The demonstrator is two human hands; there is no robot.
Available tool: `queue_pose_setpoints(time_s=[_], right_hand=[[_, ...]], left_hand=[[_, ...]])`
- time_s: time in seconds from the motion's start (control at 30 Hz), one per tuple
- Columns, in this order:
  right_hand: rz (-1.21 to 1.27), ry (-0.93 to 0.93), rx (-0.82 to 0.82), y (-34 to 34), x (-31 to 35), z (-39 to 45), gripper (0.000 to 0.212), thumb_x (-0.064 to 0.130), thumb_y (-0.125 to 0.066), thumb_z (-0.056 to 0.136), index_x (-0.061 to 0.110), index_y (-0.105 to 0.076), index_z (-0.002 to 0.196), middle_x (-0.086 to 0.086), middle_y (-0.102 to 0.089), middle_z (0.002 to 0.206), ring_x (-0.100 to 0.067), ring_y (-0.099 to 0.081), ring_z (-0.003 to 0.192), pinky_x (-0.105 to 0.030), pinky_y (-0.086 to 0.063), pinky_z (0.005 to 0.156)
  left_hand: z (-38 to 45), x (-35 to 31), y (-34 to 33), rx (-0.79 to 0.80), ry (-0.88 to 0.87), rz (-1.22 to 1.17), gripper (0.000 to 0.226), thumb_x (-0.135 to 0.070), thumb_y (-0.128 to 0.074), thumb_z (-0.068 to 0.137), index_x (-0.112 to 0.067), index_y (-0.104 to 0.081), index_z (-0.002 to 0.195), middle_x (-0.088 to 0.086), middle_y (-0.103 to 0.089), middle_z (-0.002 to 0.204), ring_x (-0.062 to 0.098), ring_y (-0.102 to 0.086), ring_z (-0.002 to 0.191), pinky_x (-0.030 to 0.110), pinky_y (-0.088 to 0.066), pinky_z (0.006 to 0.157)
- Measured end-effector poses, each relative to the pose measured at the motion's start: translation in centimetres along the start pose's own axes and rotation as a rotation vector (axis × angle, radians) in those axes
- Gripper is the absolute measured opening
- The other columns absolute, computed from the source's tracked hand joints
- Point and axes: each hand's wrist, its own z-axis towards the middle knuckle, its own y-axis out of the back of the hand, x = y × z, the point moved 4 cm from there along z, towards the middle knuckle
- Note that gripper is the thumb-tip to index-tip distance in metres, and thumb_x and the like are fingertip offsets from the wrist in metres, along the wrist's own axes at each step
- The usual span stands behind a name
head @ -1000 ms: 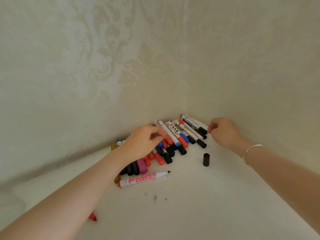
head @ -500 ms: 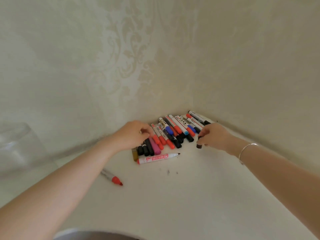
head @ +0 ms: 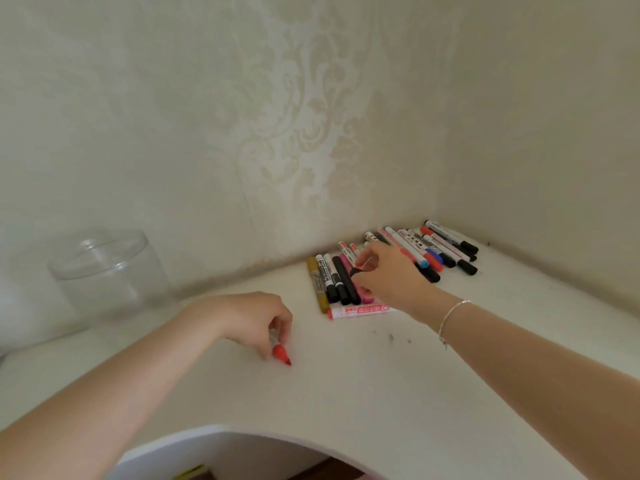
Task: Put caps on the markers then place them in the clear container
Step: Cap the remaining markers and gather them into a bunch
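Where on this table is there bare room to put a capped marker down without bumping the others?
Bare table lies in front of the row of markers, between the two forearms. More lies between the clear container and the left hand. It is crowded in the far right corner, where the right hand works over the markers.

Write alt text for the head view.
A left hand pinches an uncapped red marker on a white table, while the right hand holds a dark cap above a row of markers; a clear container stands left.
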Motion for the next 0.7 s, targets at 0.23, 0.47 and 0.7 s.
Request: queue_pose_setpoints(time_s=[0.23,0.47,0.7], right_hand=[[0.425,-0.017,-0.136,2.4,0.5,0.7,0.019,-0.006,-0.057,0.083,0.009,-0.068,0.081,-0.009,-0.062,0.068,-0.019,-0.055,0.057,-0.024,-0.047,0.053],[0.600,-0.042,-0.101,4.6,-0.1,1.4,0.018,-0.009,-0.052,0.085,0.003,-0.065,0.089,-0.014,-0.064,0.079,-0.018,-0.060,0.063,-0.023,-0.047,0.058],[0.636,-0.033,-0.020,4.8,-0.8,1.4,0.018,-0.010,-0.054,0.085,0.004,-0.063,0.089,-0.011,-0.062,0.078,-0.016,-0.059,0.065,-0.022,-0.049,0.061]], left_hand=[[0.3,-1.9,3.0,-0.314,-0.167,-0.871,0.014,-0.018,-0.044,0.101,-0.019,-0.057,0.097,0.004,-0.063,0.080,0.023,-0.066,0.079,0.032,-0.052,0.083],[2.0,-5.2,5.0,-0.387,-0.233,-0.998,0.020,-0.014,-0.039,0.102,-0.019,-0.054,0.091,-0.003,-0.037,0.064,0.002,-0.032,0.042,0.012,-0.026,0.042],[3.7,-6.4,5.5,-0.395,-0.241,-0.958,0.023,-0.015,-0.040,0.101,0.004,-0.053,0.106,-0.003,-0.038,0.063,0.000,-0.031,0.040,0.010,-0.025,0.041]])
